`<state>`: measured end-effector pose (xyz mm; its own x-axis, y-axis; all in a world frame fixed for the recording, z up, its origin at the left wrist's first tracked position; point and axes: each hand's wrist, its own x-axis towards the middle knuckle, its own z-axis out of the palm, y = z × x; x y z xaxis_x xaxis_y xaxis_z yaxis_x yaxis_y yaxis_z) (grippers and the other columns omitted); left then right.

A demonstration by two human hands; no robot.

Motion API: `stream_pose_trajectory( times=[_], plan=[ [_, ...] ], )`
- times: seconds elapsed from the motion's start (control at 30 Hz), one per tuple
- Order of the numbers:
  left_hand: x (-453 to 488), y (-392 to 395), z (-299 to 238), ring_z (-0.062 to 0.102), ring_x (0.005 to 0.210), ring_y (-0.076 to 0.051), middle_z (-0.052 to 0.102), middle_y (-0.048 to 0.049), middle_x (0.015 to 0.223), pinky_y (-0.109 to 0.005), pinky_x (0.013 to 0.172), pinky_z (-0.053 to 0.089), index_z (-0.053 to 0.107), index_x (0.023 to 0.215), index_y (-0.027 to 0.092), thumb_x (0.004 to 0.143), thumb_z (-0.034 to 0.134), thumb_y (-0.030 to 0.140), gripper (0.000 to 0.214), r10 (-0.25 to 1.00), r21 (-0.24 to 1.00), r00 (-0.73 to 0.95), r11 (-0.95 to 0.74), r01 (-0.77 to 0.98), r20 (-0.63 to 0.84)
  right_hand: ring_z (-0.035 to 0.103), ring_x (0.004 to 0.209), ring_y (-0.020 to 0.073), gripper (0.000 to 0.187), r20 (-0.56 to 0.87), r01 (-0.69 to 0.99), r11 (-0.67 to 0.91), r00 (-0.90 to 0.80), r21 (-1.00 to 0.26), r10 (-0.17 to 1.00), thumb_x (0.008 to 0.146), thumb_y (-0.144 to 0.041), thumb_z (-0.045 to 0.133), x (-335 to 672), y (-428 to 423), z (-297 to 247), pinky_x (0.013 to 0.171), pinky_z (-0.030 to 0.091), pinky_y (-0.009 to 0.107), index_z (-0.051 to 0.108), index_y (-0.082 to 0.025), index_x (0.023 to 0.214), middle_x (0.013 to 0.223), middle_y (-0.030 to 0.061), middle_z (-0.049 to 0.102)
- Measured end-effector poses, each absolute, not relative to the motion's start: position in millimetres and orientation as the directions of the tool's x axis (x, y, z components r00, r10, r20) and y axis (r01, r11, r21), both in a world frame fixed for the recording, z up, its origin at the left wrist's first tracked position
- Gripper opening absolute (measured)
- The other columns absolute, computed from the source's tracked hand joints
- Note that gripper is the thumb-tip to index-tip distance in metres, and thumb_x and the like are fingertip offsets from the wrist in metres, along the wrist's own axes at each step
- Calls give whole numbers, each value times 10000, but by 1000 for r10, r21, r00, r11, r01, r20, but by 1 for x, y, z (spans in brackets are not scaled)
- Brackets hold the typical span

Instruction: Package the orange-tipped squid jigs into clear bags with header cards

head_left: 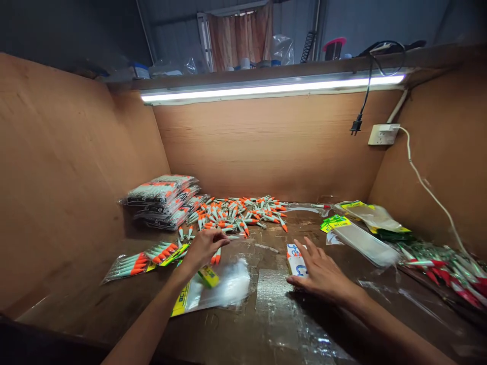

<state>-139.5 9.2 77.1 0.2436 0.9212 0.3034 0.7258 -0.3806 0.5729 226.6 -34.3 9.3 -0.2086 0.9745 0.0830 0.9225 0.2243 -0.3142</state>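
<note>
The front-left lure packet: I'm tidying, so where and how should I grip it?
Probably pinch the front-left lure packet across its middle, from the left: it lies flat, that side unblocked, while a second packet crowds its orange-tipped end.

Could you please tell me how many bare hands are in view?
2: the left hand is by the near clear bags, and the right hand is at the blue-marked white item. No other hand shows.
</note>
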Motion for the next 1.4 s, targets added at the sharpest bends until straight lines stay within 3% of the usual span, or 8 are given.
stream_pose_trajectory(
  times=[0.1,0.23,0.3,0.5,0.6,0.87,1.23,1.4],
  plan=[
    [-118,23,80,653,766,-179,730,-24,785,-259,711,463,731,827,187,900,530,466,352,895,633,330,-446,633,300,407,1338,480,996,49,948,193,-187,-252,981,788,-646,615,237,-36,5,1000,377,614,128,-287,1579,1630,183,127],
    [-95,43,58,664,825,-186,738,-53,877,-285,781,490,738,916,178,945,465,472,402,874,681,388,-475,558,292,550,1208,440,864,49,953,202,-196,-227,979,809,-333,601,256,-29,8,955,417,598,206,-237,1571,1524,223,377],
    [-90,50,42,668,841,-188,738,-67,924,-299,796,501,732,994,177,955,445,472,413,877,699,393,-463,545,275,524,1241,414,894,45,934,212,-208,-287,977,746,-236,594,263,-22,11,993,406,571,235,-220,1564,1484,192,447],
    [-97,48,27,649,837,-188,713,-79,943,-300,776,505,697,1139,149,961,423,531,503,857,792,491,-405,457,155,394,1363,328,1016,204,757,406,-352,-511,913,657,-143,566,266,-10,27,1110,333,483,139,-229,1575,1555,119,346],
    [-98,43,30,636,826,-186,718,-61,935,-287,764,484,699,1168,172,963,430,521,485,843,739,528,-421,526,104,410,1339,316,1012,265,689,492,-417,-533,870,669,-117,559,258,-17,37,1113,334,481,129,-259,1574,1540,103,355],
    [-84,36,16,631,1025,-231,717,-56,1115,-321,906,451,668,1234,251,903,584,370,361,816,611,555,-524,593,161,395,1335,276,998,200,589,608,-611,-532,766,639,-8,505,243,-32,41,1162,284,476,222,-280,1556,1471,83,410],
    [-70,27,3,565,1112,-254,631,-69,1167,-368,960,446,602,1285,277,817,722,299,484,777,485,558,-623,614,291,395,1319,293,983,145,548,618,-671,-564,727,574,11,485,242,-38,51,1139,313,530,362,-298,1499,1454,53,466],
    [-68,23,6,573,1053,-251,613,-69,1099,-364,907,467,627,1209,257,809,734,311,418,791,439,525,-612,658,315,369,1339,289,995,147,548,642,-689,-536,710,572,13,486,250,-36,54,1145,300,526,360,-318,1501,1492,22,446]
  ],
)
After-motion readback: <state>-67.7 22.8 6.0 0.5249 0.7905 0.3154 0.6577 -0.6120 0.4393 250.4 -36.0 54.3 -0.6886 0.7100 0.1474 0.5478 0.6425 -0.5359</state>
